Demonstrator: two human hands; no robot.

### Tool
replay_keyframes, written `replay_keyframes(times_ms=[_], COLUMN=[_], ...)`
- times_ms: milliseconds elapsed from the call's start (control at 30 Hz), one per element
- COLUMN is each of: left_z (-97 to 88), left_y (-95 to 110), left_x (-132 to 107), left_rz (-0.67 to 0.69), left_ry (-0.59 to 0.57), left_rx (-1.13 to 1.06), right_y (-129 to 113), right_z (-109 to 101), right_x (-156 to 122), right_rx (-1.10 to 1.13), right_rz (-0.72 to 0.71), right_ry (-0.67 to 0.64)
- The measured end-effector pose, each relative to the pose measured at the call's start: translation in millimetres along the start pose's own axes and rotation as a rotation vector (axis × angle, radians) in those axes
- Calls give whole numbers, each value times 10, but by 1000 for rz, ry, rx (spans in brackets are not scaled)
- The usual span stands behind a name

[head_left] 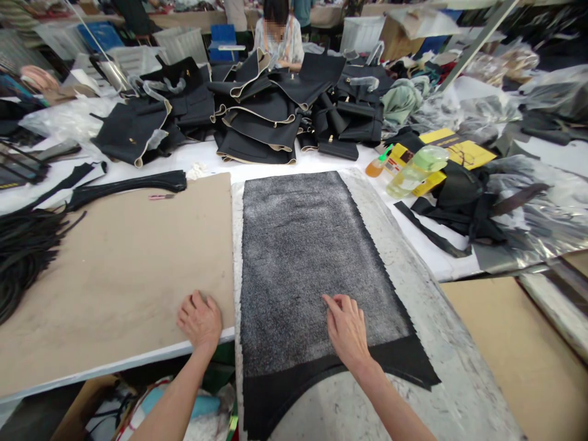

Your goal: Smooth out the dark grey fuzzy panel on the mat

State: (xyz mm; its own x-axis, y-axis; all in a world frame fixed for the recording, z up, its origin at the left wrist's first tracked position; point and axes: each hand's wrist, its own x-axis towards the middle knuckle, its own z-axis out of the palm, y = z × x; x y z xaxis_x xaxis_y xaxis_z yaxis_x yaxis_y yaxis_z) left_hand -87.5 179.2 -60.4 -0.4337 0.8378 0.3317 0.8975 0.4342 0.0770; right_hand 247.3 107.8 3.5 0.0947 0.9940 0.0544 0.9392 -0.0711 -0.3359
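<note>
A large black piece of material (303, 257), greyish over most of its surface, lies flat on a white speckled board (413, 269). My right hand (346, 331) rests on its near part, fingers curled with the index finger pointing forward on the fabric. My left hand (201, 320) lies on the near right corner of a brown cardboard sheet (119, 269), fingers curled under, with nothing visible in it.
Piles of black bag parts (257, 116) fill the table's far side, where a person (278, 33) sits. Black straps (27, 245) lie at left. Two spray bottles (416, 168) and yellow packets (463, 150) sit at right, among plastic wrapping (542, 202).
</note>
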Motion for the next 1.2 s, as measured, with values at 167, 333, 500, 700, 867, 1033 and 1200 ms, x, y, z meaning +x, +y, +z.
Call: replay_keyframes(times_ms=[167, 333, 500, 700, 867, 1033, 1200], left_z=[5, 26, 41, 23, 11, 29, 53], left_y=[-5, -11, -25, -10, 3, -3, 8], left_x=[22, 34, 49, 69, 80, 86, 97], left_rz=[-9, -8, 2, 5, -7, 13, 14], left_ry=[-11, -13, -10, -21, -35, -23, 5], left_rx=[2, 12, 34, 41, 21, 58, 77], right_y=[-8, -15, -35, -21, -32, -45, -44], right_z=[51, 26, 24, 123, 105, 30, 38], right_x=[51, 96, 254, 373, 395, 458, 579], right_rx=[-35, 18, 23, -102, -77, -48, -30], right_rz=[-14, 0, -12, -29, -30, -19, -22], right_ry=[-27, -8, 31, 5, 14, 22, 45])
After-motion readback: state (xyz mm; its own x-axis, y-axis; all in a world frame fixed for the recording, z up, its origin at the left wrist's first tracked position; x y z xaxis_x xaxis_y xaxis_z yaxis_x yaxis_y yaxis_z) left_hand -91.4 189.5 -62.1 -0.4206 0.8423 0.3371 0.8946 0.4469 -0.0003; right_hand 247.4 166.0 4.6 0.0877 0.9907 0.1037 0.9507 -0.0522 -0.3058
